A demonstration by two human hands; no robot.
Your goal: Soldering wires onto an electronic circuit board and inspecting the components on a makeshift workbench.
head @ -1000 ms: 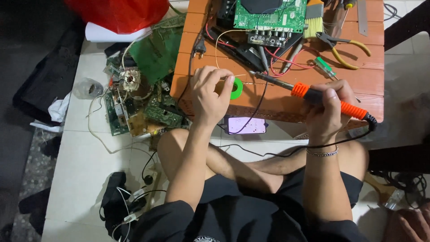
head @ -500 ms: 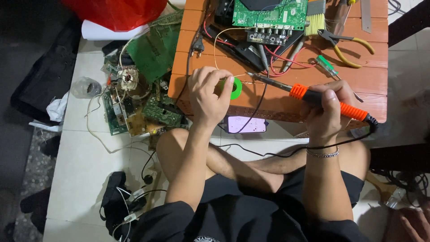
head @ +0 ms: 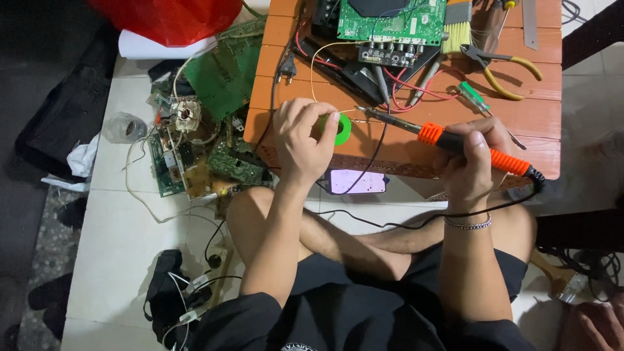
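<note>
Right hand (head: 473, 162) is closed around the orange grip of the soldering iron (head: 455, 143), thumb laid along the top. The iron's long axis runs from lower right to upper left — cord end by the right edge of the surface, metal tip pointing up-left toward the middle of the orange wooden surface (head: 533, 117). The black cord (head: 416, 221) leaves the handle's rear and loops down across the person's lap.

Left hand (head: 300, 140) lies palm-down on the surface, fingers curled over the green roll (head: 339, 128), which looks like a small reel of tape or solder; only its right half shows past the fingers. Whether the fingers pinch anything fine against the roll cannot be told.

Key relation: the iron's tip ends just right of and slightly above the green roll, near but apart from the left fingertips. The left hand is the nearer of the two to the roll; the right hand sits well back along the shaft.

Outward — a green circuit board (head: 390, 19) with red and black wires lies at the far edge, yellow-handled pliers (head: 507, 71) to the right, a lit phone (head: 356, 182) below the near edge. Scrap boards (head: 214, 130) litter the tiled floor on the left.
</note>
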